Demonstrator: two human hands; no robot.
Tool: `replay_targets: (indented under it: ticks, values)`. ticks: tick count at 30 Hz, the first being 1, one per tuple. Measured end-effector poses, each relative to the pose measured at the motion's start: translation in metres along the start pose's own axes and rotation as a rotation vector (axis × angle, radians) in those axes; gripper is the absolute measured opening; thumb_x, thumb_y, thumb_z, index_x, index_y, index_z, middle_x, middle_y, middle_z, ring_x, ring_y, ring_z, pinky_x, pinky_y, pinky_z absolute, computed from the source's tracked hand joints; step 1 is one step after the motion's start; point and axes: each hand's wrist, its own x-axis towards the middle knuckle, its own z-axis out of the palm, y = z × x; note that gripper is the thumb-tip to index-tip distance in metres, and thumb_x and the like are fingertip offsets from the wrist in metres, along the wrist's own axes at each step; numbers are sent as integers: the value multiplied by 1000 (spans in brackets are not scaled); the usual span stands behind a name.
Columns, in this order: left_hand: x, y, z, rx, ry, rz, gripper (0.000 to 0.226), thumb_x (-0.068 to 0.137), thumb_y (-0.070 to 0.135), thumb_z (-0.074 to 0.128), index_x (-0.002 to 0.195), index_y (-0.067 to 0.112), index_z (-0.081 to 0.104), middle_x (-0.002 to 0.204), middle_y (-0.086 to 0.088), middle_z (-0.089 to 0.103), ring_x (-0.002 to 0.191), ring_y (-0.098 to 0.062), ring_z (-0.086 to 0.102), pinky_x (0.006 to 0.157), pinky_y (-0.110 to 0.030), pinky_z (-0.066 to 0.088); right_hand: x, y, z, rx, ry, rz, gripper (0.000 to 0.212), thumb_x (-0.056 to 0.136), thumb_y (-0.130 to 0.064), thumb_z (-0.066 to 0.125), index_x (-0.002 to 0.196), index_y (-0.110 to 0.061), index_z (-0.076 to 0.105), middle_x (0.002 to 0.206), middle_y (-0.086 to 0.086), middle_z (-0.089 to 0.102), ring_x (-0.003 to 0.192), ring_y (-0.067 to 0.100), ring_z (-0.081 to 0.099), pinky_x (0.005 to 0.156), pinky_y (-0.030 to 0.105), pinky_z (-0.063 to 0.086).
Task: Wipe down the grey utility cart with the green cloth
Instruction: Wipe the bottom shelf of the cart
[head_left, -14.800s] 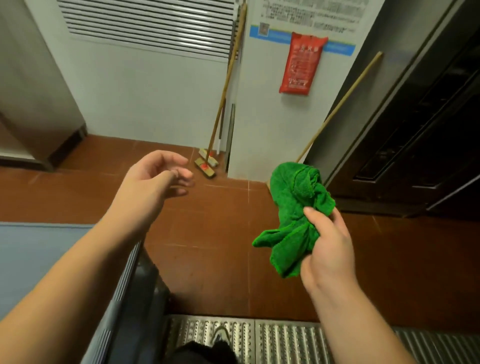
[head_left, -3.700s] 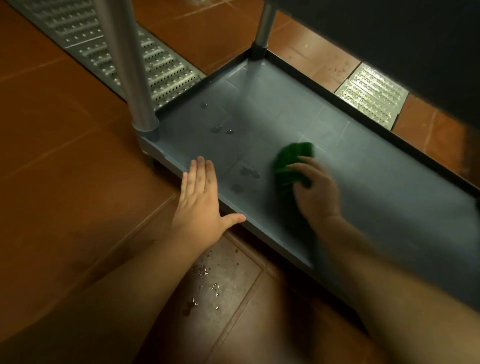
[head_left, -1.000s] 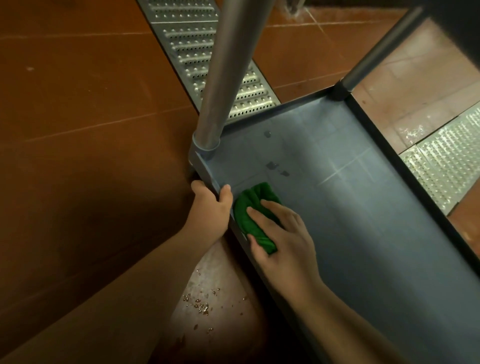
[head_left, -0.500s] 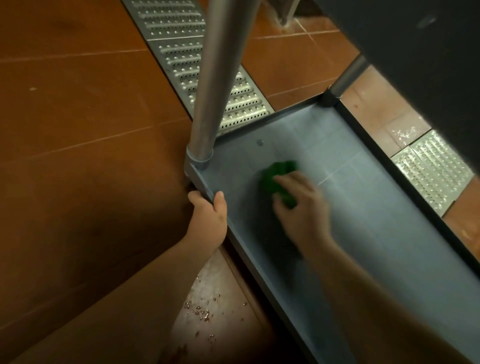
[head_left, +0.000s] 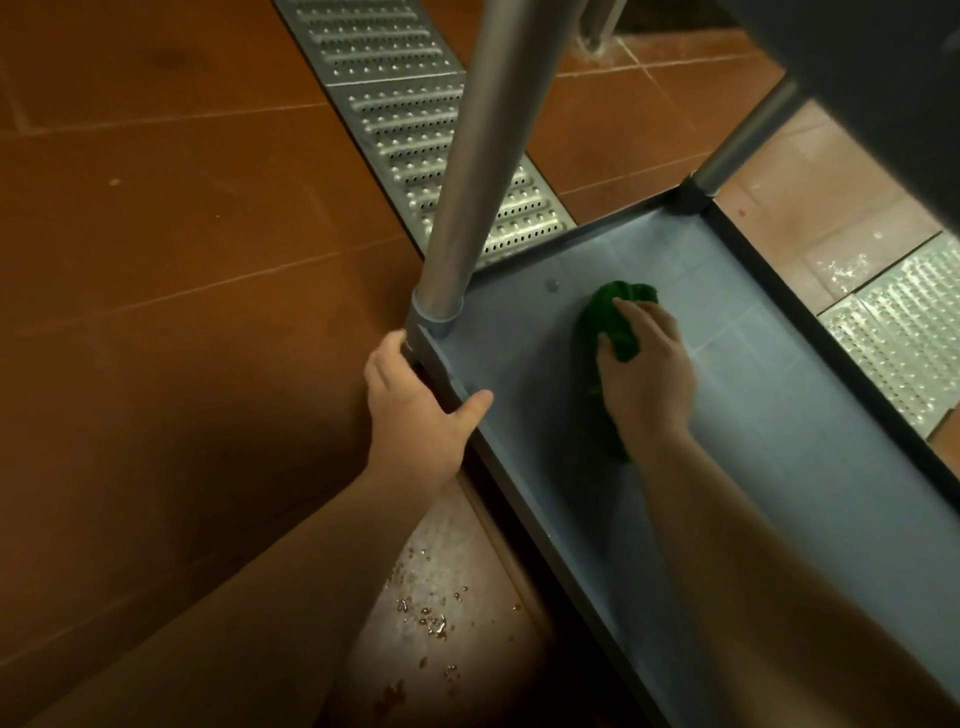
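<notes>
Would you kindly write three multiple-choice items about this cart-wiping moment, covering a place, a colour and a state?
1. Where is the green cloth?
A. On the cart's bottom shelf
B. On the floor tiles
C. Draped over the upright post

2. What colour is the floor?
A. White
B. Reddish-brown
C. Blue

3. What is the left hand doing?
A. Hanging free
B. Holding a brush
C. Gripping the shelf's corner edge

Answers: 1 A, the right hand presses it onto the shelf; 2 B, the tiles show it; 3 C, its thumb hooks over the rim.

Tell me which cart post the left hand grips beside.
The near, thick post: left hand grips the shelf rim at its base. The far post stands untouched.
</notes>
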Motion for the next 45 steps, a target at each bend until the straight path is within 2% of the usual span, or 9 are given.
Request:
replay_targets:
  ticks: [4,11,17,19,24,28,35,42,45]
  values:
    - [4,-7,-5,-49,-156,98,116,81,33,76,150,40,-17,163,15,-3,149,-9,4,117,-32,11,-25,-7,-4,27,-100,-229,47,88,-22,69,133,-31,60,145,-3,50,130,23,50,111,42,41]
    - [-3,-16,-2,-75,-119,164,105,89,27,68,151,40,-14,163,18,-4,149,-2,1,121,-34,11,-61,-25,7,41,-231,-645,41,88,-26,63,128,-31,63,139,-6,55,124,15,52,106,30,42]
    - [0,-9,4,-36,-63,113,107,84,30,73,151,43,-9,163,14,9,149,-8,13,121,-41,19,44,-3,2,113,-30,146,48,93,-24,61,137,-39,52,147,-6,46,119,21,55,98,37,50]
    - [1,-9,2,-24,-63,122,107,82,33,74,151,42,-8,163,14,11,149,-8,14,121,-38,19,43,-17,6,105,-45,114,46,92,-24,63,135,-38,54,148,-8,45,123,19,53,99,33,45]
    - [6,-13,4,-86,-53,134,106,78,32,77,154,36,4,160,8,24,147,-12,23,118,-44,29,-35,-64,21,129,-291,-518,42,83,-22,70,123,-34,66,136,-13,57,126,8,53,108,30,43]
    - [3,-14,1,-93,-54,104,106,74,35,77,152,43,7,156,10,31,144,-11,30,114,-48,35,-36,-60,22,151,-286,-569,41,85,-20,71,123,-31,67,137,-11,57,125,8,52,109,23,38]
    - [-3,-12,-4,-33,-49,125,107,81,34,75,151,45,-5,161,18,13,147,-3,16,120,-37,22,80,-43,28,145,-13,145,43,90,-26,61,133,-35,58,139,-7,54,113,16,57,95,33,48]
    - [3,-13,-5,30,-50,151,110,80,35,76,153,39,-6,163,11,11,149,-6,13,121,-40,23,-31,-75,27,156,-288,-471,37,84,-22,68,119,-33,68,133,-16,59,123,-1,51,109,27,42]
    - [0,-13,-4,57,-4,155,108,76,37,76,154,34,2,159,7,27,146,-10,26,116,-44,32,-46,-75,31,139,-274,-497,38,86,-23,67,123,-31,67,137,-14,56,125,5,52,108,23,40]
